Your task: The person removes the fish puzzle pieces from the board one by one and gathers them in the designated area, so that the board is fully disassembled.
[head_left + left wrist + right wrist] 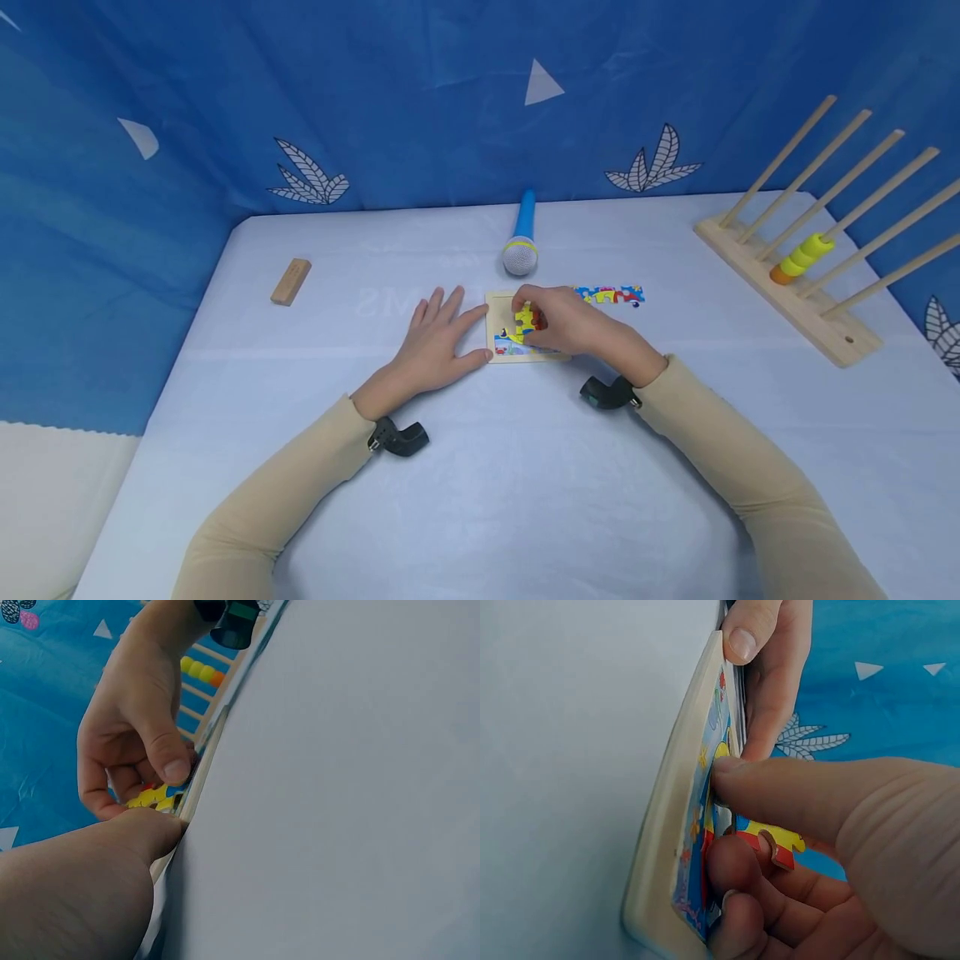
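Note:
A small wooden puzzle board (pixel 498 310) lies mid-table, its lower part filled with a colourful picture. My left hand (pixel 431 346) lies spread with straight fingers, its thumb and index finger touching the board's left edge. Over the board, my right hand (pixel 566 321) has curled fingers and holds a yellow and red puzzle piece (pixel 524 320). In the right wrist view this piece (pixel 780 844) stands tilted up from the board, and the right thumb touches the picture. Fingers partly hide the piece in every view. Further puzzle pieces (pixel 609 295) lie joined in a strip behind the right hand.
A blue toy microphone (pixel 521 242) lies behind the board. At the far left is a wooden block (pixel 291 282). On the right stands a wooden rack (pixel 787 292) with tall pegs and several yellow and orange beads (pixel 801 258). A blue curtain (pixel 450 100) hangs behind the table.

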A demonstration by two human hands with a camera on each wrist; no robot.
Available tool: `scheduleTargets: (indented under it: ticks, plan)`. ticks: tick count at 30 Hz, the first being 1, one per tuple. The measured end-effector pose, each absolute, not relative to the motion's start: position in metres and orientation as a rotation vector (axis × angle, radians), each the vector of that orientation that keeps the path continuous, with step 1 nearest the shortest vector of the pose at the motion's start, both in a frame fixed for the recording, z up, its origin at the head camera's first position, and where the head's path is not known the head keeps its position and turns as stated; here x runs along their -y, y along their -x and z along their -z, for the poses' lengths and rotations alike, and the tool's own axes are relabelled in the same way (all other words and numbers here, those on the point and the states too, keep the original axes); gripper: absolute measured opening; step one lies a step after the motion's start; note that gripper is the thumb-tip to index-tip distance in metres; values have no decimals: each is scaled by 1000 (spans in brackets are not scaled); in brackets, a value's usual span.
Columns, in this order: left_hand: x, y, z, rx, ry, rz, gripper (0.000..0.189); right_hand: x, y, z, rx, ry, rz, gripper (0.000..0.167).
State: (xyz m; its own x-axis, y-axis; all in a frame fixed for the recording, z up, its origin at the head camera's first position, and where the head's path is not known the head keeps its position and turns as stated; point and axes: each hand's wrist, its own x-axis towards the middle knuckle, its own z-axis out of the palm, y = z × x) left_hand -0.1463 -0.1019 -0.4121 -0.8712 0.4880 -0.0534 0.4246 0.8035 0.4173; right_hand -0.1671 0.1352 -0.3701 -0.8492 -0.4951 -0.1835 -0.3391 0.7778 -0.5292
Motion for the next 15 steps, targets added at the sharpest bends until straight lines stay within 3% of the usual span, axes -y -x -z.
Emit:
scheduleTargets:
  ticks: [15]
  plan:
    - [102,146,411,-2828,-718,-596,71,-136,166,369,-2639,667,745,32]
